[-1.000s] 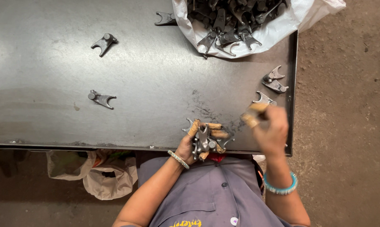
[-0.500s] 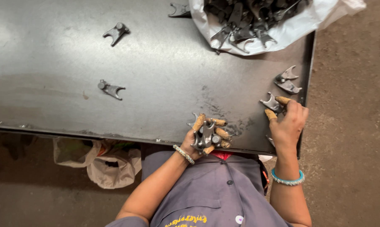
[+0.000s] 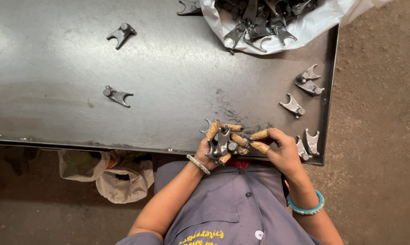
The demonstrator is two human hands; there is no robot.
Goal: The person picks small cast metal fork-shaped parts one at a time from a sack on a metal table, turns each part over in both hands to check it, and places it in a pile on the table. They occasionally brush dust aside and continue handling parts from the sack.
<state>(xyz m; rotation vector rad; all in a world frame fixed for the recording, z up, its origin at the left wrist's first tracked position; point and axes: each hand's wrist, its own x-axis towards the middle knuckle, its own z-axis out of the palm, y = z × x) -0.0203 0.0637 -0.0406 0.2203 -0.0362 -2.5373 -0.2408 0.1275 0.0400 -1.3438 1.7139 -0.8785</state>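
My left hand (image 3: 214,145) is closed around a dark metal fork-shaped part (image 3: 223,141) at the near edge of the steel table (image 3: 168,86); its fingertips wear brown finger covers. My right hand (image 3: 280,149) is just to the right of it, fingers apart, with two covered fingertips pointing at the held part and nothing in its grasp. Two similar fork parts (image 3: 307,144) lie right beside my right hand at the table's near right corner.
A white bag (image 3: 305,34) full of fork parts sits at the far right. Loose fork parts lie on the table at far left (image 3: 121,34), mid left (image 3: 116,95), far middle (image 3: 189,7) and right (image 3: 293,105), with two more (image 3: 309,81) near the right edge. A plastic bag (image 3: 109,172) hangs under the table.
My right hand has left the fork part at the right of the table and moved left toward my left hand. My left hand still holds its part.
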